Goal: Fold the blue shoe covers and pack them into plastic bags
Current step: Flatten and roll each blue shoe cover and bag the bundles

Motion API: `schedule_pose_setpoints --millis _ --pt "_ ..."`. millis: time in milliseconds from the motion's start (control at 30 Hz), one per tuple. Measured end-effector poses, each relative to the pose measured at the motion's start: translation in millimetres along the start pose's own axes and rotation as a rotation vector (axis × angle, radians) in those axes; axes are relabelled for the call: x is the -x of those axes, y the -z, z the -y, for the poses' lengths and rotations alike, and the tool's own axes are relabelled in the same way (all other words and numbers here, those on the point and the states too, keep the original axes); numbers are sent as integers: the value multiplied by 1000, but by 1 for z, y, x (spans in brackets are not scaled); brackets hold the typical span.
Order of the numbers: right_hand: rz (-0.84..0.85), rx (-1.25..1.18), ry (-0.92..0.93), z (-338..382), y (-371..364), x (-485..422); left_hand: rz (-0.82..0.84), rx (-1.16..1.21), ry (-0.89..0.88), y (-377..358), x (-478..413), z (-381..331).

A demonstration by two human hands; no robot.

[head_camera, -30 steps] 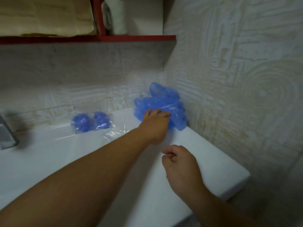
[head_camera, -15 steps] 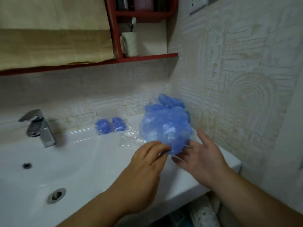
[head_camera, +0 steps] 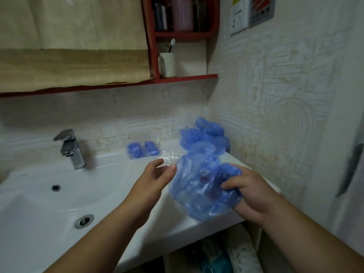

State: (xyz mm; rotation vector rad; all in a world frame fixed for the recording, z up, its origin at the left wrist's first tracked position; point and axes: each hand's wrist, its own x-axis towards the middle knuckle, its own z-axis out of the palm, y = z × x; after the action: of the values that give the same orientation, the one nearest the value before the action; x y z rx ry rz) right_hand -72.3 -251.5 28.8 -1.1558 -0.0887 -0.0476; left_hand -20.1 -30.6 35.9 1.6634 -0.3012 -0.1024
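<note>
R hand point(head_camera: 250, 194) has the shoe cover point(head_camera: 199, 184): thumb and fingers curled into its right side, clamped on. L hand point(head_camera: 155, 178) is loose, fingers relaxed and a bit curved, holding nothing. Its fingertips sit right at the cover's left edge; can't tell if they touch. So the hands are apart w/ the cover between them, over the sink point(head_camera: 110, 180) ledge.

Key relation for the next move, as I read it: the cover lies directly right of the L hand and is the closest thing to it, so L only needs to close on that near edge. The cover is bunched up, no clean long axis yet; the bulk hangs roughly from beyond the fingertips back toward the wrists. Prob. needs pulling flat btw both hands before any fold.

Other stock:
- Pile point(head_camera: 204, 136) of loose covers lies beyond the R hand, in the wall corner.
- Packed bag point(head_camera: 141, 149) w/ two folded covers lies beyond the L hand.
- Clear bags point(head_camera: 169, 157) sit just past the L fingertips.

L is nearer the bags, R nearer the pile. The film looks thin and slippery, so it may spring open.
</note>
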Motion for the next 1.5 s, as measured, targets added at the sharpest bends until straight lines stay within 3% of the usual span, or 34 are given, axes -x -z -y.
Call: schedule_pose_setpoints --millis 133,267,333,467,567,667,733,867,1067,1233,1333,1400,1500 --pt "132 210 36 4 -5 9 147 150 28 14 0 -7" --pt "181 325 35 5 -10 11 290 -44 -99 16 2 -12" --pt "146 406 52 3 -8 10 216 -114 -170 15 4 -13" --pt "-84 600 90 0 4 6 -2 67 -229 23 2 -15" --pt "-249 877 155 2 10 4 -120 69 -250 31 1 -21" --pt "-254 1229 181 5 3 5 -140 40 -260 33 3 -25" --pt "-175 1329 161 6 -4 7 -126 5 -279 31 6 -29" --pt "-4 1194 230 14 -18 15 -55 -139 -328 26 10 -32" --pt "-6 987 377 8 -38 11 82 -354 -337 19 13 -38" --pt "4 1003 311 7 -31 9 -117 -347 -326 15 10 -45" --pt "62 1066 301 5 -30 10 -119 -403 -372 11 12 -51" --pt "51 1073 357 4 -31 8 -101 -321 -396 13 12 -55" --pt "-91 935 423 8 -29 6 40 46 -279 28 2 -46"
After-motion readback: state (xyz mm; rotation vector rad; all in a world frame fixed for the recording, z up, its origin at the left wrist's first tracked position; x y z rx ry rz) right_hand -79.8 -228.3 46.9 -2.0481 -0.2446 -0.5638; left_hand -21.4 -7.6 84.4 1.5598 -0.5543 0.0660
